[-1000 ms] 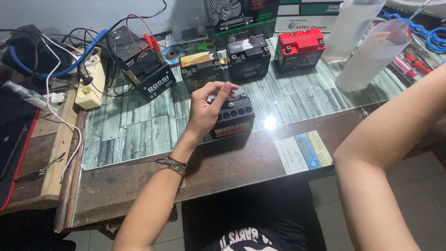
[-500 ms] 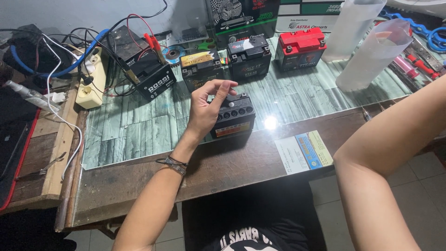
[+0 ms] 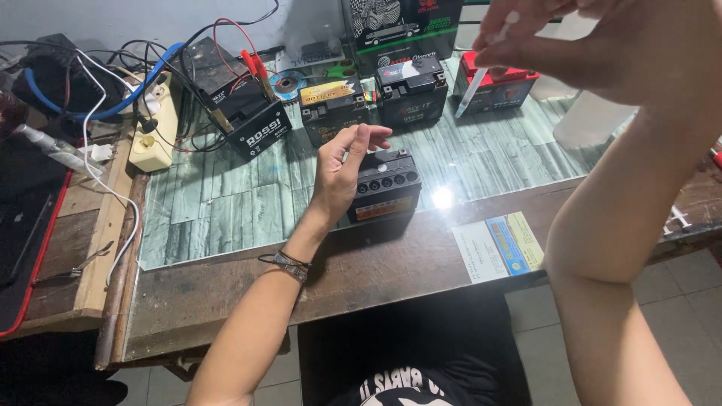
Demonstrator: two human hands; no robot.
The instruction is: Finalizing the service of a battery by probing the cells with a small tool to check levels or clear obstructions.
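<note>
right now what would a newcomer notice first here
The left hand rests on a small black battery at the middle of the green-patterned bench top. The right hand is raised close to the camera, top right, holding a thin clear tube. More batteries line the back.

The battery (image 3: 385,186) is matt black plastic. It stands on a glossy glass top (image 3: 226,203) over green wood-grain sheet. The bench (image 3: 361,271) edge is worn, rough wood.
</note>
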